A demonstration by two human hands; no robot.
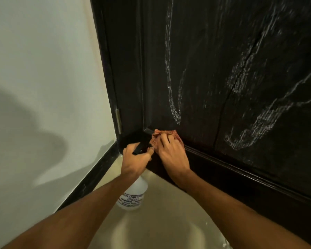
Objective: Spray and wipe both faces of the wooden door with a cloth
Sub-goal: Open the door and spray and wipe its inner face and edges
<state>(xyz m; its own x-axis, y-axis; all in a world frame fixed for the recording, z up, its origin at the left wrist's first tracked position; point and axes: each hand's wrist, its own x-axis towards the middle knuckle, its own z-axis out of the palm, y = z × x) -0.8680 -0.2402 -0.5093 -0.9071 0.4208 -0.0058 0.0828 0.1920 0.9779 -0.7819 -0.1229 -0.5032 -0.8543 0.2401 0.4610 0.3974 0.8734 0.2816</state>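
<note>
The dark wooden door (pixel 223 69) fills the right of the head view, streaked with whitish wet marks. My right hand (pixel 171 153) presses an orange-red cloth (pixel 157 135) against the door's lower left corner, just above the bottom rail. My left hand (pixel 135 159) grips the neck of a clear spray bottle (pixel 133 196) with a black trigger head, held beside the cloth. The bottle's body hangs below my left hand and carries a printed label.
A white wall (pixel 43 87) stands on the left with a dark skirting board (pixel 90 180) along its base. A metal hinge (pixel 118 121) shows on the dark door frame. Glossy beige floor (pixel 160 221) lies below my arms.
</note>
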